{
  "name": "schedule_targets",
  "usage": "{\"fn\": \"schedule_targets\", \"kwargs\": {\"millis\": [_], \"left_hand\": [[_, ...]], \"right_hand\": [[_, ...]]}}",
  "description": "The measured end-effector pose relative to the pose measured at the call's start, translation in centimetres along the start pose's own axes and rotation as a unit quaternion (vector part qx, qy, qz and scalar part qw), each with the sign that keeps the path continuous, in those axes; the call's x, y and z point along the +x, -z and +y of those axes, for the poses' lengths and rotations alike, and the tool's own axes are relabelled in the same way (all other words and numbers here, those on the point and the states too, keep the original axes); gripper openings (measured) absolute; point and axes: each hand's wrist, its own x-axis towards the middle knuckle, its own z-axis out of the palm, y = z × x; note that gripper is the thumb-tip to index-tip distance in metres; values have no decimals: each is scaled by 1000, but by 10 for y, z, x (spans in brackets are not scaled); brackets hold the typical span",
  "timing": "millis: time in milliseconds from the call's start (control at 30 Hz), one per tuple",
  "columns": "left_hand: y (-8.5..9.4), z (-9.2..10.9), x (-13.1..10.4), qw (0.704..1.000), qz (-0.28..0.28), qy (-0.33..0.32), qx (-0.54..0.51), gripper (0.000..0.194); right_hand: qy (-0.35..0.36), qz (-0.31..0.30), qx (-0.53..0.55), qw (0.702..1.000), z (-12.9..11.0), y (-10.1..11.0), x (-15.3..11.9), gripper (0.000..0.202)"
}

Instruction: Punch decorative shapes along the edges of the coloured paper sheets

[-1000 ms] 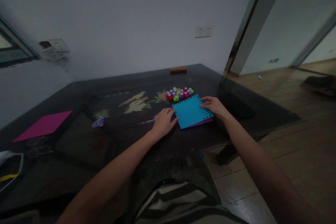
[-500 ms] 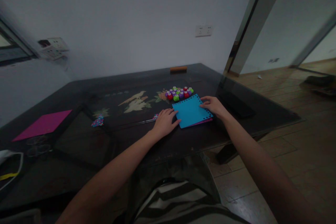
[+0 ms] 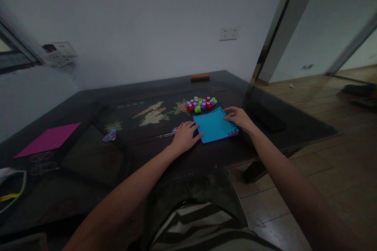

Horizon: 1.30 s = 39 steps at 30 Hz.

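A blue sheet (image 3: 216,126) with punched holes along its edges lies in front of me, its far edge slightly curved. A thin strip of a pink-purple sheet (image 3: 233,135) shows beneath its near right corner. My left hand (image 3: 185,135) rests on the table at the left side of the blue sheet, fingers extended and thumb at the sheet's edge. Partly under that hand is a thin rod (image 3: 163,136) with a multicoloured piece at its end. My right hand (image 3: 238,117) pinches the right edge of the blue sheet between thumb and fingers.
Several red, green and purple eyeball-like pieces (image 3: 201,104) cluster just beyond the sheet. Leftward lie a multicoloured piece (image 3: 110,135) and a magenta sheet (image 3: 48,140). A black flat object (image 3: 266,117) sits to the right, and a brown bar (image 3: 200,77) near the wall.
The blue sheet has shifted slightly, its far edge now bowed and its near edge covering more of the pink-purple sheet. Both hands stay in nearly the same places.
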Motion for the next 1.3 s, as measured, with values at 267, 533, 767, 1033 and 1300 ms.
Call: {"fn": "schedule_targets", "kwargs": {"millis": [267, 533, 767, 1033, 1300], "left_hand": [[0, -1, 0, 1000, 4, 0, -6, 50], [3, 1, 0, 1000, 8, 8, -17, 48], [10, 4, -3, 1000, 3, 2, -9, 50], [4, 3, -3, 999, -4, 0, -33, 51], [3, 2, -3, 999, 0, -7, -39, 52]], "right_hand": [[35, 30, -87, 995, 10, 3, 10, 39], [57, 33, -200, 978, 19, 2, 17, 32], [60, 28, -206, 976, 16, 2, 14, 32], [65, 36, -211, 975, 16, 2, 13, 29], [57, 31, -205, 977, 17, 1, 12, 31]]}}
